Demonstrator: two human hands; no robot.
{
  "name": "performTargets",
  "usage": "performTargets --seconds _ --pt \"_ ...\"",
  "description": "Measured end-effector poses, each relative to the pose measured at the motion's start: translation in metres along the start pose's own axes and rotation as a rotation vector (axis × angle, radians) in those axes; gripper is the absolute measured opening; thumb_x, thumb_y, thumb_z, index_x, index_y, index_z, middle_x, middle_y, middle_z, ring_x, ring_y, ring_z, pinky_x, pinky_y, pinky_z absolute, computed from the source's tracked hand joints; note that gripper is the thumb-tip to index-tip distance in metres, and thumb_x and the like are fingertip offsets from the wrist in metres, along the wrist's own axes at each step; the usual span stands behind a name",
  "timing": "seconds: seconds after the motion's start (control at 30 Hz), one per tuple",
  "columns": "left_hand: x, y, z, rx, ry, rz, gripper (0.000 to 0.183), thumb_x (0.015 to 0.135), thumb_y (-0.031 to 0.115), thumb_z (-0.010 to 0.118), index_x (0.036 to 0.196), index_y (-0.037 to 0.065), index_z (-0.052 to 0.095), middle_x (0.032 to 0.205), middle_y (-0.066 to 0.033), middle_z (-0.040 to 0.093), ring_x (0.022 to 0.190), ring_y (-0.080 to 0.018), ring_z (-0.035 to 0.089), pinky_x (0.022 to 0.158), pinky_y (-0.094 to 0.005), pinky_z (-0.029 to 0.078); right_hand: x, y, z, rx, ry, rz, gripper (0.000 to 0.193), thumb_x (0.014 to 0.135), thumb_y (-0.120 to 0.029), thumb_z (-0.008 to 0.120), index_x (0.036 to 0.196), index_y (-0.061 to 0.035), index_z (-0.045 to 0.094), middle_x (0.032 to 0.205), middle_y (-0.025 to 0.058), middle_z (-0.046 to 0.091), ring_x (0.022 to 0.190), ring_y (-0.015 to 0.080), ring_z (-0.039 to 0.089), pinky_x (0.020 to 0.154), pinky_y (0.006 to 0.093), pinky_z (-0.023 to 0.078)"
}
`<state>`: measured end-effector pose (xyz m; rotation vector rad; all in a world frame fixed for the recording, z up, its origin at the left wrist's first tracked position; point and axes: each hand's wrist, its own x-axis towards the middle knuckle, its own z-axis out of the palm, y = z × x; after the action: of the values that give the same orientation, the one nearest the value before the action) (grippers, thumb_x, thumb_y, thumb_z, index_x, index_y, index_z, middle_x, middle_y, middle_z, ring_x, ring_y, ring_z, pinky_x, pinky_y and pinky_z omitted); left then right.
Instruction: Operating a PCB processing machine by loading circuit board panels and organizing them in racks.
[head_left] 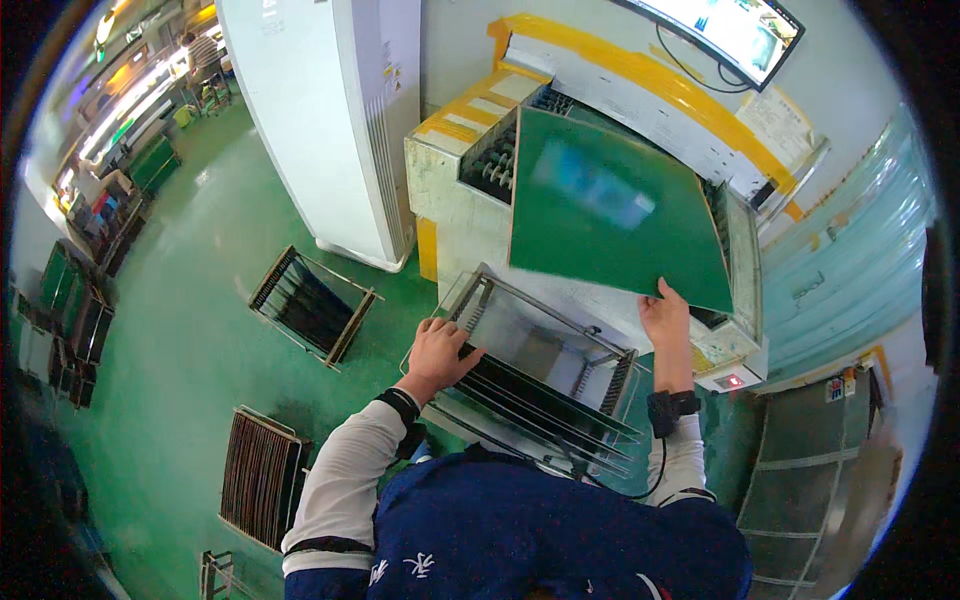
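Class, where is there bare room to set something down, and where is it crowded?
Bare: green floor between the white cabinet and the far-left racks, and a smaller patch between the black rack and brown stack. Crowded: panels by the left hand; the machine top, largely under the green board.

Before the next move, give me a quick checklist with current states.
1. Green panel held at its near edge by the right hand: ok.
2. Left hand off the panel: ok, at the near rack.
3. Panel wholly over the roller machine: not ok, near-left corner juts past its front.
4. Panel flat on rollers: cannot tell, underside hidden.
5. Wrist cable clear of panel: ok.
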<state>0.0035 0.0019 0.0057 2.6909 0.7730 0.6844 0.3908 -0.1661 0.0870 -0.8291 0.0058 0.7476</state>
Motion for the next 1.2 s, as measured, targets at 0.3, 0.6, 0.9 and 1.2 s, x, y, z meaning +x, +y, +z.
performTargets --seconds 0.3,0.6,0.9,1.2 --pt "0.004 0.002 -0.001 0.027 -0.024 -0.01 0.036 0.084 0.044 0.07 0.091 0.009 0.071 0.087 -0.0089 0.063 0.096 -0.0293 0.058 0.098 -0.0454 0.042 0.033 0.061 -0.013 -0.001 0.103 0.218 0.023 0.095 -0.019 0.066 0.11 -0.003 0.058 0.101 0.0106 0.065 0.09 0.0235 0.061 0.077 0.0375 0.055" --pt "0.009 0.004 -0.002 0.022 -0.033 -0.013 0.036 0.084 0.043 0.069 0.084 0.007 0.067 0.087 -0.0106 0.062 0.095 -0.0309 0.058 0.099 -0.0462 0.041 0.046 0.071 -0.012 -0.225 -0.019 0.473 0.045 0.096 -0.043 0.063 0.103 0.0021 0.063 0.091 0.01 0.067 0.077 0.0198 0.063 0.067 0.0339 0.053" --pt "0.011 0.004 -0.001 0.014 -0.047 -0.014 0.036 0.084 0.043 0.07 0.084 0.008 0.066 0.089 -0.0106 0.063 0.096 -0.0309 0.059 0.1 -0.0454 0.041 0.075 0.078 -0.005 -0.134 0.036 0.327 0.043 0.096 -0.042 0.064 0.1 0.0005 0.062 0.084 0.0064 0.065 0.072 0.0171 0.059 0.065 0.0321 0.049" --pt "0.01 0.004 0.0 0.026 -0.088 -0.038 0.036 0.082 0.042 0.074 0.09 0.008 0.069 0.096 -0.0109 0.067 0.1 -0.0311 0.061 0.101 -0.0474 0.042 0.081 0.08 -0.004 -0.123 0.071 0.346 0.043 0.092 -0.043 0.07 0.098 -0.0009 0.062 0.084 0.0052 0.066 0.071 0.0162 0.059 0.065 0.0324 0.049"
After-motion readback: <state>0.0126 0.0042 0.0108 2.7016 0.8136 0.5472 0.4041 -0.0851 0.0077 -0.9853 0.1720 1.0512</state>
